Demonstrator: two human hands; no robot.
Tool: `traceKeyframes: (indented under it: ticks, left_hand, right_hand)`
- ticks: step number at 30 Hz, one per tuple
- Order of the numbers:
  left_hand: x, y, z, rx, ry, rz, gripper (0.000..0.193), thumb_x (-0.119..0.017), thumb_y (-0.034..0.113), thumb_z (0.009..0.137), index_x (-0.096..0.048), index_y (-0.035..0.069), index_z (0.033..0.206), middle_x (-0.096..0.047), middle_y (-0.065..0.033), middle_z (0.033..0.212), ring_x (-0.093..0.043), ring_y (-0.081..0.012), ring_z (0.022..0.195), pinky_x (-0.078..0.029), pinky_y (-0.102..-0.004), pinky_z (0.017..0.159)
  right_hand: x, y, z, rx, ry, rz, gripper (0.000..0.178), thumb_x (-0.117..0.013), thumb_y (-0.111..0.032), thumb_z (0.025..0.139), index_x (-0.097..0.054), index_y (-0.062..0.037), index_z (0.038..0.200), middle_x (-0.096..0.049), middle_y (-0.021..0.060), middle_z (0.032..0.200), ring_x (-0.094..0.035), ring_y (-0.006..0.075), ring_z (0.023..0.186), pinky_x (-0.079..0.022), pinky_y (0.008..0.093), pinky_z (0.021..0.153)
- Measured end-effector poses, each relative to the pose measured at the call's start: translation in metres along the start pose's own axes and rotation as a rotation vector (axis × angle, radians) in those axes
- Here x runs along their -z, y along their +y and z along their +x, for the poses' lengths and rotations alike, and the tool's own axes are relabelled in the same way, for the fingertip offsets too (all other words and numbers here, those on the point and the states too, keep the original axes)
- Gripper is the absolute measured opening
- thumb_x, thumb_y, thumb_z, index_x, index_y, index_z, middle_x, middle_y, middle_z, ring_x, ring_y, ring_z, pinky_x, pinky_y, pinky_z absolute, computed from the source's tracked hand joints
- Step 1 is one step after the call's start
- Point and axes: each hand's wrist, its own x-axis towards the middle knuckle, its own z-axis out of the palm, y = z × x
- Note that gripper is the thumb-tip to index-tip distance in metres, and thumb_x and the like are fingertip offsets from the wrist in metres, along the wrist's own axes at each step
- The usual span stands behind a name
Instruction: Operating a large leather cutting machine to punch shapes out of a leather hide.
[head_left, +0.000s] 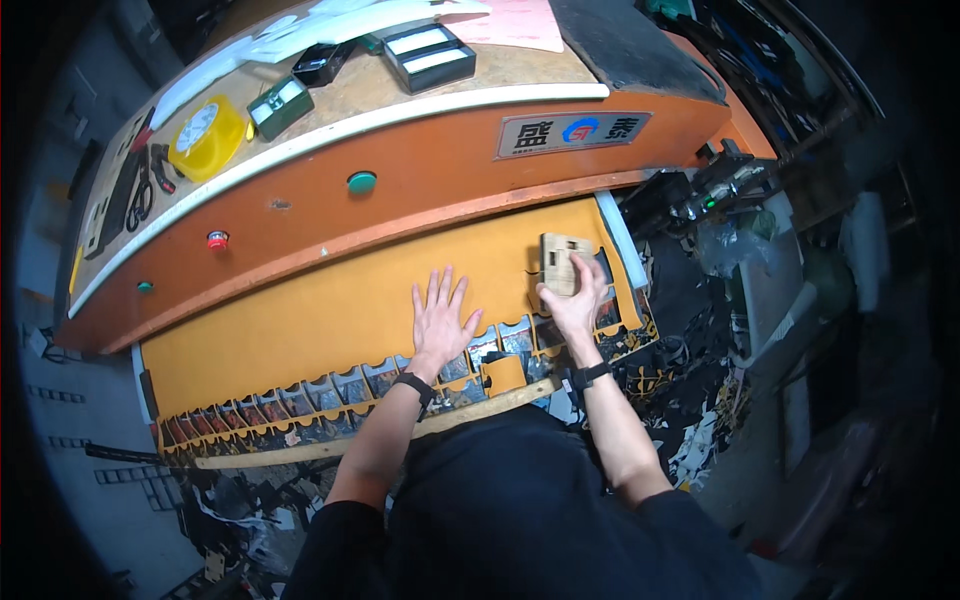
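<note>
A mustard-yellow sheet [330, 280], perhaps leather, lies under the front of an orange machine. My left hand [444, 320] is flat on it, fingers spread and holding nothing. At the sheet's right end, my right hand [577, 300] grips a wooden cutting die [560, 262], a small block with rectangular slots, by its near right part. The die is on or just above the sheet; I cannot tell which. Rows of cut-out holes run along the sheet's near edge. Between my hands, a loose yellow cut piece [505, 375] lies close to that edge.
The machine's orange front beam [300, 205] crosses beyond the sheet, bearing a green button [362, 182] and a red button [217, 240]. On top are a yellow tape roll [208, 138], scissors [140, 205] and dark green boxes [428, 58]. Scraps [690, 350] cover the floor at right.
</note>
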Motion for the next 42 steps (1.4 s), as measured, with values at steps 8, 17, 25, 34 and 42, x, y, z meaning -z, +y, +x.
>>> traceKeyframes:
  ticks: [8,17,25,34,42]
  left_hand:
    - [-0.019,-0.023,-0.014,0.056,0.222,-0.592,0.074,-0.052,0.042,0.114,-0.036,0.0,0.173,-0.044,-0.0247,0.175,-0.036,-0.046,0.164,-0.022,-0.0544,0.139]
    - [-0.02,-0.02,-0.017,0.092,0.236,-0.619,0.071,-0.057,0.035,0.113,-0.037,-0.002,0.171,-0.049,-0.0306,0.167,-0.045,-0.0482,0.156,-0.034,-0.0552,0.133]
    - [-0.011,-0.007,-0.014,0.061,0.276,-0.452,0.101,-0.09,0.041,0.089,-0.043,-0.002,0.167,-0.053,-0.0311,0.162,-0.049,-0.0466,0.154,-0.038,-0.054,0.131]
    - [-0.01,-0.006,-0.011,0.065,0.293,-0.437,0.101,-0.095,0.041,0.084,-0.047,-0.001,0.163,-0.056,-0.0304,0.159,-0.052,-0.0464,0.151,-0.042,-0.0539,0.129]
    - [-0.011,-0.007,-0.013,0.046,0.327,-0.421,0.099,-0.094,0.039,0.084,-0.049,-0.001,0.163,-0.056,-0.0312,0.159,-0.052,-0.0464,0.151,-0.042,-0.0536,0.129]
  right_hand:
    - [-0.056,-0.068,-0.062,0.226,-0.227,-0.12,0.091,-0.094,-0.043,0.066,-0.069,-0.0097,0.147,-0.038,0.038,0.161,-0.042,0.0547,0.143,-0.037,0.0628,0.123]
    - [-0.052,-0.052,-0.066,0.292,-0.128,-0.144,0.089,-0.091,-0.052,0.083,-0.062,0.0052,0.145,-0.04,0.0389,0.163,-0.045,0.0538,0.142,-0.038,0.0647,0.122]
    - [-0.005,0.006,0.007,-0.094,-0.206,-0.249,0.073,-0.102,-0.039,0.077,-0.07,0.005,0.125,-0.079,0.0276,0.118,-0.076,0.0429,0.113,-0.047,0.053,0.115]
    - [-0.009,0.002,0.021,-0.123,-0.372,-0.46,0.066,-0.103,-0.043,0.077,-0.078,0.0004,0.12,-0.083,0.0252,0.11,-0.078,0.0352,0.111,-0.04,0.0551,0.115]
    - [-0.016,0.02,-0.012,-0.069,-0.172,0.045,0.067,-0.091,-0.024,0.09,-0.061,-0.0064,0.147,-0.08,0.0217,0.114,-0.073,0.0391,0.11,-0.031,0.0534,0.122]
